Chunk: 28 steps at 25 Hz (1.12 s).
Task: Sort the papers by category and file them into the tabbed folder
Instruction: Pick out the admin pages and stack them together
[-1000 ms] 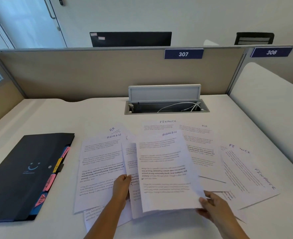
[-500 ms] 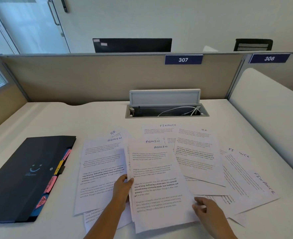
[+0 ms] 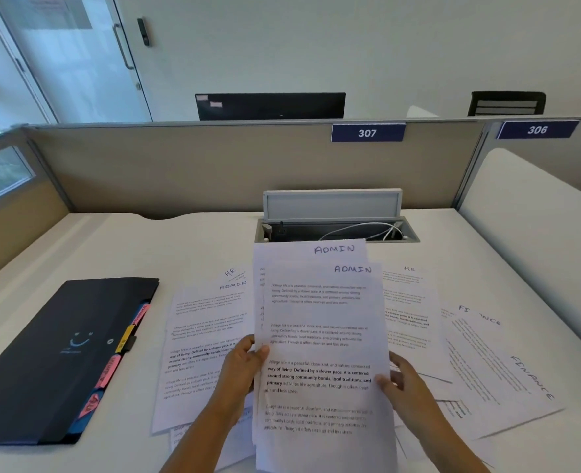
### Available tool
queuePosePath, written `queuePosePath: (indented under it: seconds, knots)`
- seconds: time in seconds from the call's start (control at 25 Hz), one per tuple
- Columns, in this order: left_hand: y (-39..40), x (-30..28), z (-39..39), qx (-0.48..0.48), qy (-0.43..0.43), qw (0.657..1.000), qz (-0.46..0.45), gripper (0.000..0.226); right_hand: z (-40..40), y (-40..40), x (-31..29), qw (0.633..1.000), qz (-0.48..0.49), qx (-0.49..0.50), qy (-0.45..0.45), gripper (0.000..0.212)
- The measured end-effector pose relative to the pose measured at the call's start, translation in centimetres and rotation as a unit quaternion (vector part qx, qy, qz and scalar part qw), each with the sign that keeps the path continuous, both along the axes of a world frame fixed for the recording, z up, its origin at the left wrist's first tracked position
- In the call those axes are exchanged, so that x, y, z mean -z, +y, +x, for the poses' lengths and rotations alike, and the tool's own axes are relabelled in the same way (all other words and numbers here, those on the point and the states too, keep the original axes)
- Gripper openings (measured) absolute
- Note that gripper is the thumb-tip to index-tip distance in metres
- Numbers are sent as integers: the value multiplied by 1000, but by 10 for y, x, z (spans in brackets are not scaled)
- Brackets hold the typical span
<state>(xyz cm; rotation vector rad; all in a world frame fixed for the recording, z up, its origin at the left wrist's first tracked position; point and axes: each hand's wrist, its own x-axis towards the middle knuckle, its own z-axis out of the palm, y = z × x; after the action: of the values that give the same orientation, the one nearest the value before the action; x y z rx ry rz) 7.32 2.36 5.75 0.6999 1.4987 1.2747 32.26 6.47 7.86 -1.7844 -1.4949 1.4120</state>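
**Two ADMIN sheets lifted off the pile**

Closest to me, the person held two overlapping ADMIN sheets (image 3: 323, 336) upright above the counter (image 3: 77, 247), one behind the other, each with "ADMIN" handwritten along its top edge. The left hand (image 3: 243, 368) gripped their left edge, thumb laid over the front of the paper. The right hand (image 3: 403, 380) pinched the right edge, thumb on the printed side and the other fingers behind the page.

Beneath and around them, more papers lay spread flat on the counter. Just left of the held pair lay another ADMIN page (image 3: 207, 339), overlapping an HR page (image 3: 231, 273) of which only the top corner showed. To the right lay a second HR page (image 3: 407, 319), and further right two FINANCE pages (image 3: 497, 367) fanned out at an angle toward the edge of the counter.

Well off to the left, apart from the papers, the tabbed folder (image 3: 60, 353) lay closed and flat, black, with pink, yellow and blue tabs poking from its right edge.

Beyond the papers, a cable box (image 3: 333, 220) set into the counter stood with its lid raised and white cable inside. Behind it ran a beige partition (image 3: 197, 165) carrying a blue sign reading 307 (image 3: 367, 133), with a dark monitor (image 3: 270, 105) showing above it.
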Motion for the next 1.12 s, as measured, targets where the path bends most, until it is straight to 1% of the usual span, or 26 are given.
queuePosePath:
  seconds: [0.08, 0.2, 0.44, 0.48, 0.52, 0.6, 0.64, 0.72, 0.84, 0.88, 1.0, 1.12]
  knots:
    - [2, -12, 4, 8, 36, 999, 21, 19, -5, 4, -9, 1000, 26, 6, 17, 42]
    - [5, -30, 15, -13, 68, 996, 63, 15, -13, 10, -21, 995, 94, 9, 25, 34]
    - [8, -48, 35, -66, 95, 984, 139, 19, -17, 19, -31, 976, 196, 51, 74, 28]
    - [8, -49, 35, -73, 91, 983, 144, 19, -18, 20, -32, 973, 212, 51, 81, 29]
    - [8, -50, 36, -78, 83, 982, 151, 19, -20, 19, -33, 969, 227, 47, 87, 35]
    - [8, -51, 37, -82, 80, 980, 160, 17, -24, 17, -32, 963, 251, 43, 93, 52]
    - [7, -52, 37, -82, 93, 979, 161, 17, -25, 16, -30, 959, 261, 45, 97, 56]
    - [6, -54, 38, -82, 115, 978, 156, 18, -28, 15, -24, 955, 279, 49, 89, 56]
    - [4, -51, 38, -83, 112, 979, 150, 23, -30, 15, -14, 956, 278, 47, 75, 59]
    - [4, -49, 38, -85, 111, 979, 148, 23, -31, 15, -12, 958, 273, 43, 82, 59]
    - [4, -50, 39, -90, 119, 978, 144, 23, -38, 15, -12, 953, 272, 46, 125, 47]
    - [7, -66, 41, -91, 134, 972, 169, 26, -42, 21, -24, 943, 295, 53, 143, 48]
